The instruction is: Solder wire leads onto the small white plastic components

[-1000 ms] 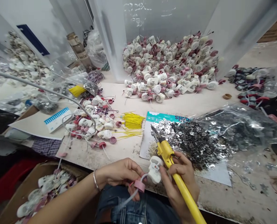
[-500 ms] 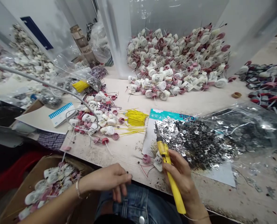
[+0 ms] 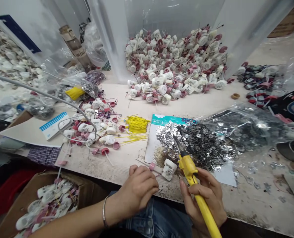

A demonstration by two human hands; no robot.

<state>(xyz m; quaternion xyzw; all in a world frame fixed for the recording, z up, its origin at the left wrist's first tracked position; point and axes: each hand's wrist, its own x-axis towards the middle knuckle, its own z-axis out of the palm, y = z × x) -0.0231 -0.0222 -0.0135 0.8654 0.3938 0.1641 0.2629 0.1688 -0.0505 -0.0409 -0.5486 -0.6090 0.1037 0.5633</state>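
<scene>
At the bench (image 3: 122, 170), right hand (image 3: 203, 201) around soldering iron (image 3: 188, 167)

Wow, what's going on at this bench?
A person is working at a pale workbench. Their right hand grips a yellow-handled soldering iron, its tip over a heap of small silver metal pieces. Their closed left hand sits beside a small white plastic part on the bench, near a pink plastic disc. A big pile of white-and-pink parts lies beyond.
</scene>
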